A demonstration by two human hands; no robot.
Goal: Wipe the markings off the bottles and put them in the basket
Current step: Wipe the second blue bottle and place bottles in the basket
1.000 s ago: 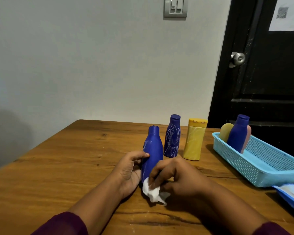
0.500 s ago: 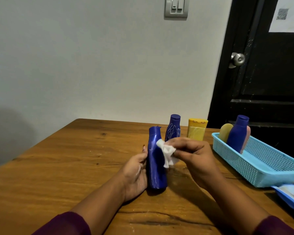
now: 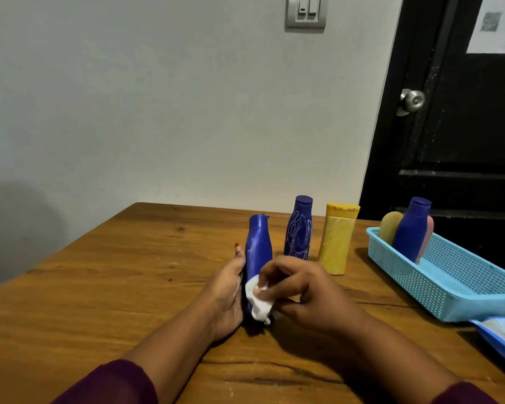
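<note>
On the table, the held bottle stood between the left hand at its 9 o'clock and the right hand at 4 o'clock, with the wipe against its lower front. A second bottle stood at its 1 o'clock and a third bottle at 2 o'clock. The basket, with stowed bottles in its far end, lay at 3 o'clock.

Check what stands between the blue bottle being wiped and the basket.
The yellow bottle and the scribbled blue bottle stand upright between the held bottle and the basket, slightly farther back.
</note>
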